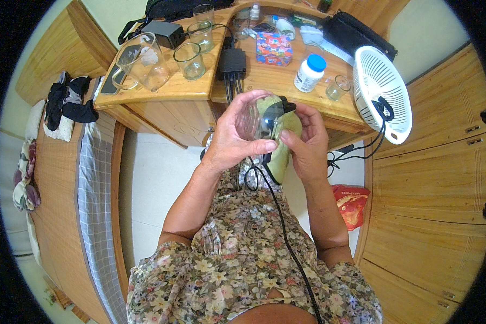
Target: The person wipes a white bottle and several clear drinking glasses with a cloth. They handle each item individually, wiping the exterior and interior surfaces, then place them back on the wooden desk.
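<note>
Held up in front of my chest, a clear drinking glass [247, 123] lies tilted in my left hand [228, 137], with the fingers wrapped round it and the thumb along its side. My right hand [311, 141] grips a green cloth [279, 166] with black edging and presses it against the glass's right end. Part of the cloth shows behind or through the glass; I cannot tell whether it reaches inside. A black cord [286, 232] hangs down over my floral clothing.
On the desk's left part stand a glass pitcher [155, 74] and several glasses [192, 69]. A patterned box [274, 49], a blue-capped white bottle [308, 80], a small glass [337, 89] and a tilted white basket [367, 102] are on the right. A red bag [352, 208] lies below.
</note>
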A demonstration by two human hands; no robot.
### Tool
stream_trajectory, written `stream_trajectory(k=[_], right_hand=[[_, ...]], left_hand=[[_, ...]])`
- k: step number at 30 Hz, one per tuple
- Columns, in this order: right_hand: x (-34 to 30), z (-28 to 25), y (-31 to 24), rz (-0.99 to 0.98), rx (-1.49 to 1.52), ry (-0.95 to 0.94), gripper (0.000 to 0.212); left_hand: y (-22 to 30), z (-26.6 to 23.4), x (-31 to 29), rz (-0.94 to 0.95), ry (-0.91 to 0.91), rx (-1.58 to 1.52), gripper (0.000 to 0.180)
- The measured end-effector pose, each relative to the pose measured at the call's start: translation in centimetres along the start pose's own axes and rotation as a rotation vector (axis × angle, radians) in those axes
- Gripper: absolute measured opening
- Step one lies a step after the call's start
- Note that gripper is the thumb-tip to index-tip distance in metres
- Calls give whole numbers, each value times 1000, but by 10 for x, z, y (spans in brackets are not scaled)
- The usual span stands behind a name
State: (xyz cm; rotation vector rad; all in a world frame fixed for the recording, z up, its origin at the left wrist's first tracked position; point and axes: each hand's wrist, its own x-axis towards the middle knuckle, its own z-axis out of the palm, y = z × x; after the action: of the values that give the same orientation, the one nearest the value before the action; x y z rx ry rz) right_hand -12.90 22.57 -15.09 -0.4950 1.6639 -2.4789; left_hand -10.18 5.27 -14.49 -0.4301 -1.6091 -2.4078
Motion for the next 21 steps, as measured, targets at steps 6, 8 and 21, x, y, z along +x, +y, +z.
stream_trajectory(k=[6,8,21], right_hand=[[-7,11,11,-205,-362,-19,40],[-7,7,8,-145,-383,-95,42],[-4,3,-10,89,-37,-202,65]], left_hand=[[1,9,-4,-93,-13,-42,93],[2,8,-5,-75,-18,2,93],[3,5,-3,-67,-93,171,103]])
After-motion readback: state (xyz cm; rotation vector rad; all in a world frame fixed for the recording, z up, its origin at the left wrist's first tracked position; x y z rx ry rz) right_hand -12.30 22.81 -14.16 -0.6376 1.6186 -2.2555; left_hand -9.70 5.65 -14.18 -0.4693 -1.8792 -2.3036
